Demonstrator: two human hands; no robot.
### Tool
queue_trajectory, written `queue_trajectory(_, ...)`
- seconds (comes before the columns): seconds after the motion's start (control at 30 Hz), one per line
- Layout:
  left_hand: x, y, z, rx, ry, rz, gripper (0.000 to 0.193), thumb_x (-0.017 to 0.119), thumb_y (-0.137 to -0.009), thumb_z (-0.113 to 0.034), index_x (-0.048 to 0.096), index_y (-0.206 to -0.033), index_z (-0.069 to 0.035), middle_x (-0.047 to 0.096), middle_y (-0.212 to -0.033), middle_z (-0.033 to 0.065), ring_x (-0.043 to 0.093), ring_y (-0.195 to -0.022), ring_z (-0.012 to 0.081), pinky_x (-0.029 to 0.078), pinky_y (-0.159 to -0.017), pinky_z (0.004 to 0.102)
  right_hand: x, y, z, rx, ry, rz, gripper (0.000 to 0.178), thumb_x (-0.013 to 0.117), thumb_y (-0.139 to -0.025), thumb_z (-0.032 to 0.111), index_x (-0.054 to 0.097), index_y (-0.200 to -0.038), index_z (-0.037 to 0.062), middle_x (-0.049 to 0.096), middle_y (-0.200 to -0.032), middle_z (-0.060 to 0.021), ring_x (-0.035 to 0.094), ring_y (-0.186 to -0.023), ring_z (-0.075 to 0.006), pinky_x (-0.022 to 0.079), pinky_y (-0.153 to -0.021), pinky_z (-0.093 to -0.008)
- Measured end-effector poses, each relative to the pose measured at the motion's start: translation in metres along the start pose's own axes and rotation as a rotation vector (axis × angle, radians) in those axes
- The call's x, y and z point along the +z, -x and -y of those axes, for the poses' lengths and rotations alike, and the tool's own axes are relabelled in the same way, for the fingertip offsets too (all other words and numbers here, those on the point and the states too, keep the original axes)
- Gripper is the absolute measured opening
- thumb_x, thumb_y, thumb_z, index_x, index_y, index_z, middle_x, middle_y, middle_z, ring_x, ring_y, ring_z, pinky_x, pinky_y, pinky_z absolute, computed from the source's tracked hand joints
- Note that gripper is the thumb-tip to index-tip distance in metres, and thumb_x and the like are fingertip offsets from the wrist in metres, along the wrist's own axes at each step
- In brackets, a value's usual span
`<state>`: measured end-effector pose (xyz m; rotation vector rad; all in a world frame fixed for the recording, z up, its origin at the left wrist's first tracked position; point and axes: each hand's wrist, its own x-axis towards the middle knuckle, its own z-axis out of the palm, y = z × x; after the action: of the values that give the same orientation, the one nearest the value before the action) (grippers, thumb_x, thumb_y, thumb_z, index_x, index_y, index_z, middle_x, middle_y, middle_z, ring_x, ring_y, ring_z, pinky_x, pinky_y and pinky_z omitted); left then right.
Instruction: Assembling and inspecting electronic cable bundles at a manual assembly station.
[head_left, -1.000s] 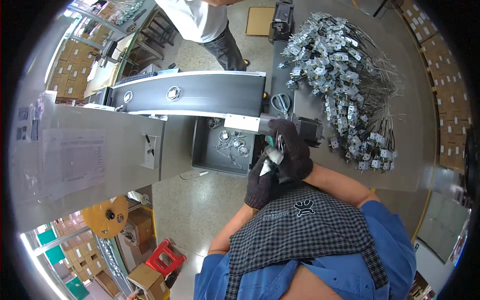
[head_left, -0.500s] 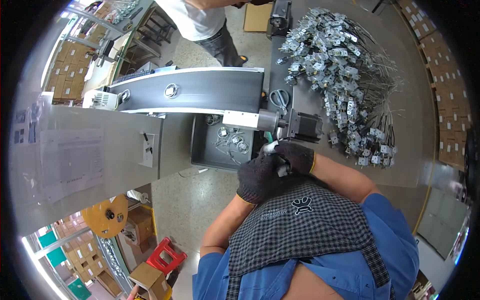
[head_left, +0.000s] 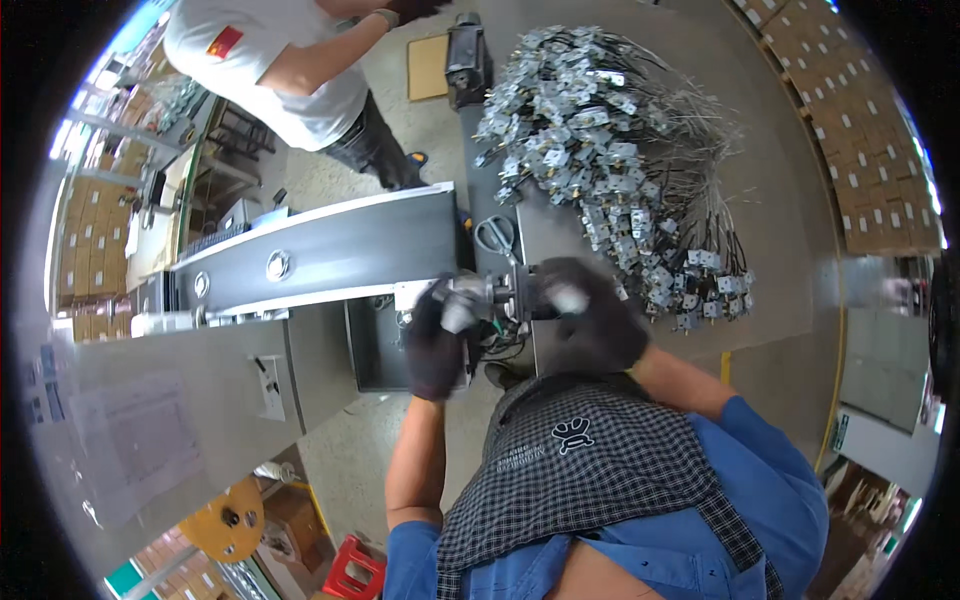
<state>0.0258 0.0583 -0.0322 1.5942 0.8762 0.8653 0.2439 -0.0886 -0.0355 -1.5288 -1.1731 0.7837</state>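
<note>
My left hand (head_left: pixel 435 348), in a dark knitted glove, is at the right end of the conveyor belt (head_left: pixel 360 250), by the metal drive cylinder (head_left: pixel 470 290). My right hand (head_left: pixel 598 318), gloved too, hovers over the dark motor (head_left: pixel 522 292) beside the cylinder and partly hides it. Both hands are smeared by motion. Pale patches show at the fingers of each; whether these are finger coverings or held pieces, I cannot make out. Scissors with grey handles (head_left: pixel 495 236) lie just beyond the motor.
A large heap of metal parts with wires (head_left: pixel 590 150) covers the table at the right. Round pieces (head_left: pixel 278 265) ride on the belt. A grey bin (head_left: pixel 378 350) sits beneath it. A person in a white shirt (head_left: pixel 290 80) stands beyond. A red stool (head_left: pixel 355 570) is at lower left.
My hands, together in front of the apron before, have parted and risen to the drive cylinder and motor. The view has shifted, and the person beyond shows more fully.
</note>
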Motion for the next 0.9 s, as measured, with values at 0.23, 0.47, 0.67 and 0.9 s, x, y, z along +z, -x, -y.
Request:
queue_trajectory(0.23,0.004,-0.145,0.114,-0.537,0.300,-0.158,0.040,0.063,-0.092,-0.017,0.063,-0.131,-0.005,0.071,-0.086,0.0123,0.061,-0.051,0.0174,0.040,-0.040,0.0260,-0.112,0.004,-0.058,0.135,0.805,-0.749,0.057,0.072,-0.089,0.038,0.058,-0.130,0.0013,0.064,-0.118,-0.0247,0.061,-0.108,-0.0399,0.049,-0.095,-0.0472)
queue_trajectory(0.47,-0.040,-0.158,0.153,-0.311,-0.808,-0.296,0.076,0.074,-0.080,-0.049,0.057,-0.141,-0.007,0.068,-0.122,0.0260,0.065,-0.115,0.0402,0.051,-0.097,0.0440,-0.117,0.006,-0.060,0.311,0.617,-0.747,0.040,0.069,-0.088,0.038,0.070,-0.107,0.0030,0.072,-0.095,-0.0189,0.069,-0.086,-0.0349,0.053,-0.078,-0.0434)
queue_trajectory(0.67,0.034,-0.036,-0.023,-0.214,0.183,-0.038,0.039,0.069,-0.093,-0.018,0.066,-0.128,-0.001,0.068,-0.093,0.0019,0.054,-0.066,0.0062,0.041,-0.056,0.0230,-0.106,0.066,-0.055,0.449,-0.797,-0.702,0.021,0.055,-0.096,0.020,0.070,-0.098,0.0052,0.068,-0.088,-0.0095,0.067,-0.085,-0.0215,0.054,-0.084,-0.0362)
queue_trajectory(0.9,0.106,0.062,-0.009,-0.611,0.637,0.501,0.045,0.052,-0.105,-0.021,0.050,-0.147,-0.004,0.067,-0.126,0.0127,0.065,-0.111,0.0196,0.051,-0.097,0.0321,-0.013,0.073,0.035,0.045,0.199,0.031,0.041,0.073,-0.088,0.025,0.063,-0.121,0.0032,0.064,-0.123,-0.0230,0.062,-0.118,-0.0343,0.050,-0.099,-0.0423)
